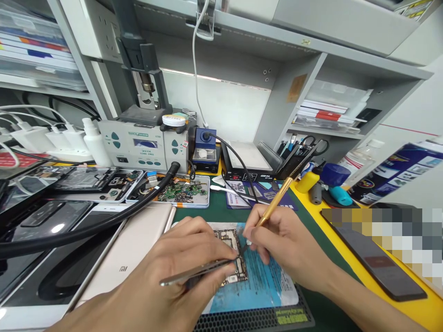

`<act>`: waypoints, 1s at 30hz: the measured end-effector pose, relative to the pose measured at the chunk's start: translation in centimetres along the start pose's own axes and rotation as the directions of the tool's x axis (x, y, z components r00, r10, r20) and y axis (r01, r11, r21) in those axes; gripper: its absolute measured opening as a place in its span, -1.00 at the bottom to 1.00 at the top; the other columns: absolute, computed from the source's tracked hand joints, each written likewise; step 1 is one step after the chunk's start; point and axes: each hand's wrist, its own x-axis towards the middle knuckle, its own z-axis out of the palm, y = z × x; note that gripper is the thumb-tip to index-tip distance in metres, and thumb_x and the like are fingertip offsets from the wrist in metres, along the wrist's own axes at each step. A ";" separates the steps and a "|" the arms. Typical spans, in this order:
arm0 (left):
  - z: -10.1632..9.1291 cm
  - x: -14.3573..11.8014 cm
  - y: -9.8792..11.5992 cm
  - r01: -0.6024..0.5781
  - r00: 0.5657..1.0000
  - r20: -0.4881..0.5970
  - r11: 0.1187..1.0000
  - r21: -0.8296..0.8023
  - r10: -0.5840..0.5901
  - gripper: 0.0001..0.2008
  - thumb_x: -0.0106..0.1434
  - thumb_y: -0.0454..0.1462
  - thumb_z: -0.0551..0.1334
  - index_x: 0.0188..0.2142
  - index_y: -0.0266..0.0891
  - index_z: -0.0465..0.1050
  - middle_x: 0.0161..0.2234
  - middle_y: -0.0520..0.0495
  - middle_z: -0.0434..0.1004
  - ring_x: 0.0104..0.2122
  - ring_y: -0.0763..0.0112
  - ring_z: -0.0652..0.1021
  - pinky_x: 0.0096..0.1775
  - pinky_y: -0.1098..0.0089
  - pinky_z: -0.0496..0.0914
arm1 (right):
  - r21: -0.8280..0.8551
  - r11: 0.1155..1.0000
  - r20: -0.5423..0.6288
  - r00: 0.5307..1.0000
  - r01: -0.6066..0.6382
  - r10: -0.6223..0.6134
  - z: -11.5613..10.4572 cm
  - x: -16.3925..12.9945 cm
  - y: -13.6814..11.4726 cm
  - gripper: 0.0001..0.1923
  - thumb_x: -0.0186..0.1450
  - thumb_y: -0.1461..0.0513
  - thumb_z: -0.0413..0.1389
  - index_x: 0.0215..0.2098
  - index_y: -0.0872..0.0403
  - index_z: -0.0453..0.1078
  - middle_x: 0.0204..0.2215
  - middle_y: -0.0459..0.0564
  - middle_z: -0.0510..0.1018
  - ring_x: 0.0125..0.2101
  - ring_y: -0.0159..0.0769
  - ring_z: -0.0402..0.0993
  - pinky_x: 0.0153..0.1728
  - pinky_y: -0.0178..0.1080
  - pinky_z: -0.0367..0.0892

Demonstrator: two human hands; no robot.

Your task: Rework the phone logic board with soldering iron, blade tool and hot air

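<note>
A phone circuit board (232,240) lies on a blue and white sheet (266,288) in front of me. My left hand (183,258) covers the board's left part and pinches a pair of metal tweezers (194,272), whose tips reach the board's middle. In my right hand (277,235) is a brass-handled blade tool (275,203), held like a pen. Its dark, flat blade touches or nearly touches the board's right edge. The board's left side is hidden under my left fingers.
A hot air station (138,145) stands at the back left, its black hose (138,210) crossing over phones (138,249). Behind the sheet sits a tray of small boards (204,191). Bottles (308,180) and a dark phone (374,258) line the right side.
</note>
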 end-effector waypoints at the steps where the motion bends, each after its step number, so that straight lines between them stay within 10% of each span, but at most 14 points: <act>1: 0.0 0.0 0.0 -0.001 1.000 -0.003 1.000 0.009 0.001 -0.82 0.34 -0.43 0.30 -0.13 -0.12 0.55 -0.27 0.08 0.66 -0.28 0.43 0.55 -0.24 0.43 0.47 | 0.003 1.000 -0.001 1.000 -0.001 0.001 0.0 0.0 0.0 -0.80 0.25 0.29 0.10 -0.54 0.04 0.31 -0.65 -0.23 0.35 -0.66 -0.44 0.26 -0.55 -0.29 0.13; 30: 0.0 -0.2 0.0 -0.085 0.996 0.002 0.995 0.058 0.085 -0.86 0.38 -0.44 0.28 -0.16 -0.18 0.51 -0.33 0.12 0.62 -0.27 0.46 0.53 -0.23 0.43 0.42 | 0.068 0.993 -0.099 0.990 -0.096 0.103 0.1 0.3 0.0 -0.81 0.20 0.20 0.12 -0.55 0.05 0.31 -0.80 -0.27 0.32 -0.83 -0.57 0.10 -0.78 -0.44 0.03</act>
